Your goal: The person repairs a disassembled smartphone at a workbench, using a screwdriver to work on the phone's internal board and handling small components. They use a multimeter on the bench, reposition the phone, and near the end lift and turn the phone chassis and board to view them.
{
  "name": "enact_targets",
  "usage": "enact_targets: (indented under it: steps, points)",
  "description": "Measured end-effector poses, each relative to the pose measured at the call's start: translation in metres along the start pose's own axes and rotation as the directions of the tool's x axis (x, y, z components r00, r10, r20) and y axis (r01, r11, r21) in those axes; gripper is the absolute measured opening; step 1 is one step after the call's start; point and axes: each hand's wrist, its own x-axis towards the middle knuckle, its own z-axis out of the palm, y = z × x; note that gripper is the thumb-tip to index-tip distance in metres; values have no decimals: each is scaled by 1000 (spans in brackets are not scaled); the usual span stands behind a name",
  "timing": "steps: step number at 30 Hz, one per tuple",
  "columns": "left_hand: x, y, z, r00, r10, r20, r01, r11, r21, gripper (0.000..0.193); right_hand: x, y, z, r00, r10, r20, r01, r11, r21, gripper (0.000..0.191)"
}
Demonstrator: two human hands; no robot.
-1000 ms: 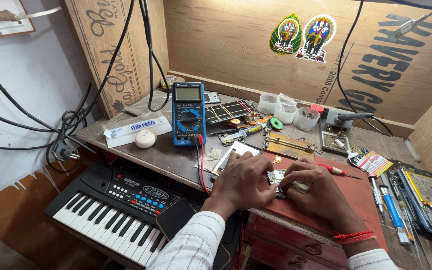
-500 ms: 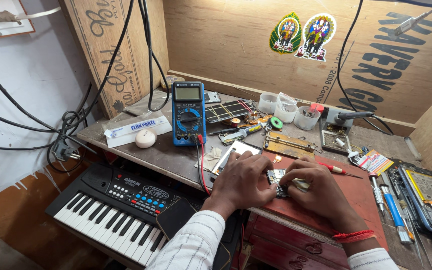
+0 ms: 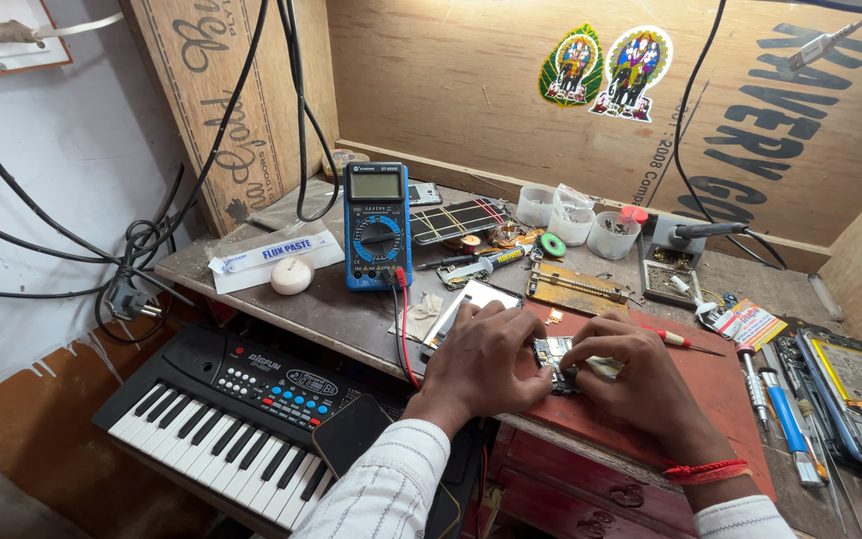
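Observation:
A small circuit board (image 3: 555, 356) lies on a red mat (image 3: 690, 399) at the bench's near edge. My left hand (image 3: 486, 361) rests flat beside it, its fingertips pinning the board's left end. My right hand (image 3: 636, 374) curls over the board's right end, fingers pinching it; a red thread band circles that wrist. A pale flat phone panel (image 3: 471, 299) lies just beyond my left hand. A red-handled screwdriver (image 3: 678, 341) lies behind my right hand.
A blue multimeter (image 3: 376, 226) stands at mid-bench with red and black leads trailing down. A white tube and a round white lump (image 3: 291, 275) lie left. A small black keyboard (image 3: 221, 404) sits below. Plastic cups, a soldering stand and tools (image 3: 780, 409) fill the right.

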Motion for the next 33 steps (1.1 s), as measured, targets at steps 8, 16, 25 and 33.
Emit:
enact_targets:
  steps: [8, 16, 25, 33]
  points:
    - [-1, -1, 0, 1000, -6, 3, 6, 1000, 4, 34, 0, -1, 1, 1000, 0, 27, 0, 1000, -11, 22]
    - [-1, -1, 0, 1000, -1, 12, 1, 1000, 9, 36, -1, 1, 1, 999, 15, 32, -14, 1000, -10, 22]
    - [-1, 1, -2, 999, -23, 34, 23, 1000, 5, 35, 1, -11, -2, 991, -125, 41, 128, 988, -87, 18]
    - [-1, 1, -2, 1000, 5, -23, -6, 1000, -17, 30, 3, -23, -7, 967, -241, 83, 253, 943, -215, 13]
